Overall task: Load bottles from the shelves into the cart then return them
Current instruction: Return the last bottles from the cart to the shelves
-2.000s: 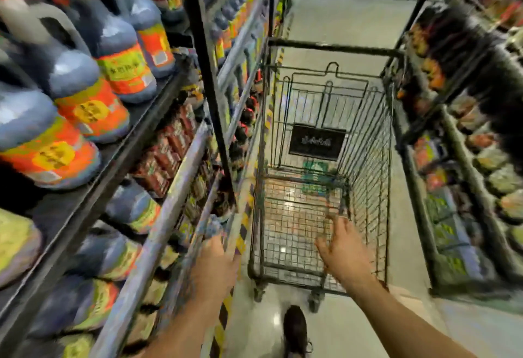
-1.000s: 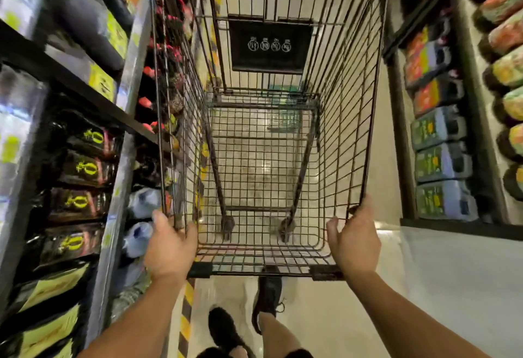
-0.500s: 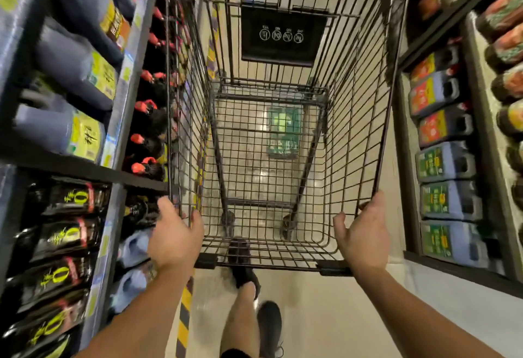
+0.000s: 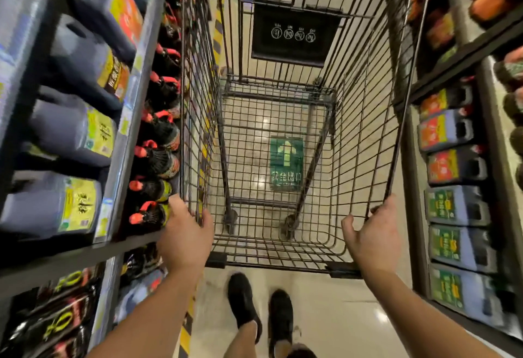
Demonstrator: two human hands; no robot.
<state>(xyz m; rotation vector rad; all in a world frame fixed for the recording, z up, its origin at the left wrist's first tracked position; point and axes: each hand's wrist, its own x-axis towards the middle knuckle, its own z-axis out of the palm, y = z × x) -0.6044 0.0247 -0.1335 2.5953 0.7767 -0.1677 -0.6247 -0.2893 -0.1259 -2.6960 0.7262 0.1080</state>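
A black wire shopping cart (image 4: pixel 365 142) stands in the aisle straight ahead, with nothing in its basket. My left hand (image 4: pixel 185 239) grips the cart's near left rim corner. My right hand (image 4: pixel 373 240) grips the near right rim corner. Large dark jugs with yellow labels (image 4: pixel 56 205) lie on the left shelves. Small dark bottles with red caps (image 4: pixel 150 213) fill the shelf close to my left hand. Jugs with green labels (image 4: pixel 452 244) and red labels (image 4: pixel 444 131) line the right shelves.
Shelving hems the cart in on both sides; the left shelf edge (image 4: pixel 113 188) almost touches the cart. A green arrow sticker (image 4: pixel 286 159) shows on the floor through the basket. Yellow-black tape (image 4: pixel 185 329) runs along the left shelf base. My shoes (image 4: pixel 260 312) are behind the cart.
Both hands moved from the cart's rear to its near rim corners and took hold. The cart has rolled forward along the aisle, and the floor sticker now lies under the basket's middle.
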